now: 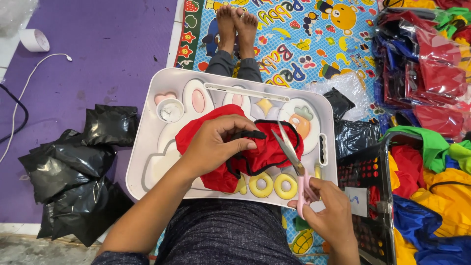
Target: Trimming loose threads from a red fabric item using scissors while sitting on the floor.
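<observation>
From the head camera we look down at a white plastic lap tray (147, 147) serving as our surface. Our left hand (216, 145) pinches the black elastic trim (250, 134) of a red fabric piece (267, 147) lying on the tray. Our right hand (331, 216) grips pink-handled scissors (294, 162), blades parted over the fabric. Black plastic bags (73, 172) lie on the floor nearby.
</observation>
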